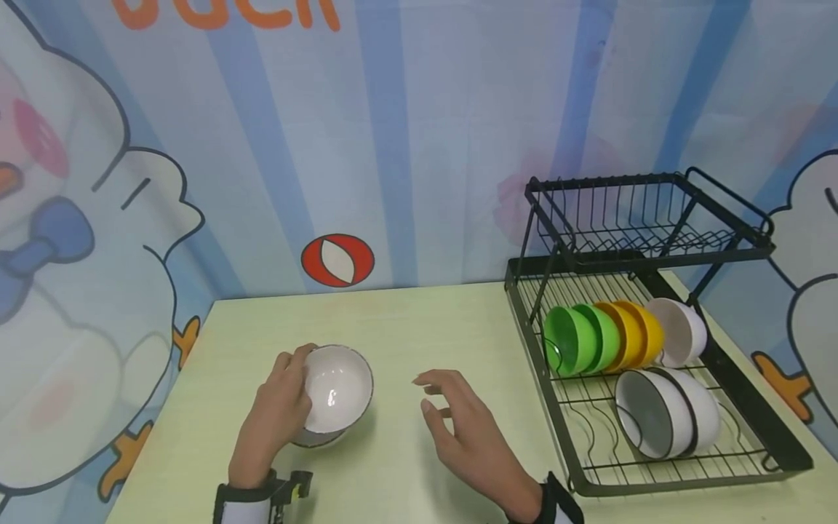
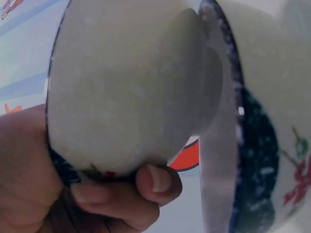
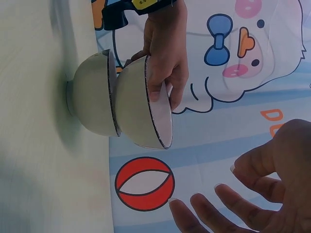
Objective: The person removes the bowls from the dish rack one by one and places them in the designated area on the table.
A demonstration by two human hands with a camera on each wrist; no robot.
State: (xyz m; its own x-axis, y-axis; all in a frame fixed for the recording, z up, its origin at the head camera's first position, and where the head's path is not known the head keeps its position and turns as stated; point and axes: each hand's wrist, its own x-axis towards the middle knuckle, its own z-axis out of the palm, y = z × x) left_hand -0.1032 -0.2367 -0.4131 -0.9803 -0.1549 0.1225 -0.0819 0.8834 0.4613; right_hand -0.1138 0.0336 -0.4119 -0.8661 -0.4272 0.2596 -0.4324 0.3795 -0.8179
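My left hand (image 1: 278,407) grips a white bowl (image 1: 339,389) by its left side, the thumb over the rim. In the right wrist view this held bowl (image 3: 133,107) sits just above a second bowl (image 3: 90,99) standing on the table, its base within that bowl's mouth; whether they touch I cannot tell. In the left wrist view the lower bowl (image 2: 267,121) shows a dark blue-green patch and a red flower, and fingers (image 2: 121,201) curl under the held bowl. My right hand (image 1: 474,437) hovers to the right of the bowls, fingers apart and loosely bent, holding nothing.
A black two-tier dish rack (image 1: 537,371) stands at the right. Its lower tier holds green bowls (image 1: 569,342), yellow bowls (image 1: 631,335), a white bowl (image 1: 681,331) and larger white bowls (image 1: 700,415) in front. A printed cloth (image 1: 445,145) hangs behind the pale table (image 1: 419,320).
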